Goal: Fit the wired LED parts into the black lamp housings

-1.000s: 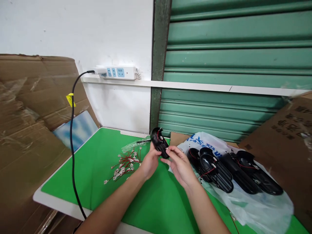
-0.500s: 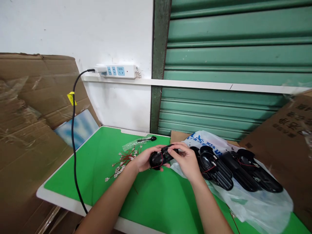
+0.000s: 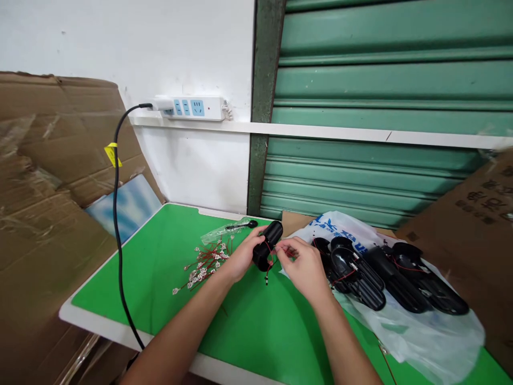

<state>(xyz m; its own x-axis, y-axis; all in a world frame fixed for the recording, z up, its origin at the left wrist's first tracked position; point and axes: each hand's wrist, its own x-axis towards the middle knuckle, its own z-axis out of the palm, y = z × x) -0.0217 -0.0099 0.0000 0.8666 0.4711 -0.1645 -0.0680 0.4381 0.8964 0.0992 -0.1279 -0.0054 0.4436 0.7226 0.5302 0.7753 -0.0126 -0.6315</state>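
Observation:
A black plastic housing (image 3: 273, 233) with a rounded end is gripped by my left hand (image 3: 244, 255), tilted above the green mat. Thin red wire (image 3: 269, 256) runs out of it, and a small connector end dangles below. Against the housing's right side, my right hand (image 3: 301, 262) pinches the red wire between thumb and fingertips. Left of my hands lies a loose pile of red wires with small white round discs (image 3: 204, 267). Several similar black housings (image 3: 356, 272), some with red wires, rest on a white plastic bag (image 3: 436, 342) to the right.
Behind the wires, a small black part in a clear bag (image 3: 232, 227) lies on the green-topped table (image 3: 160, 299). A black cable (image 3: 117, 224) hangs from the power strip (image 3: 192, 107) across the left edge. Cardboard (image 3: 48, 203) stands left, a carton (image 3: 481, 214) right.
The housing has been turned more upright in my left hand. My right hand has moved off its top to its right side, onto the red wire. A wire end now hangs below.

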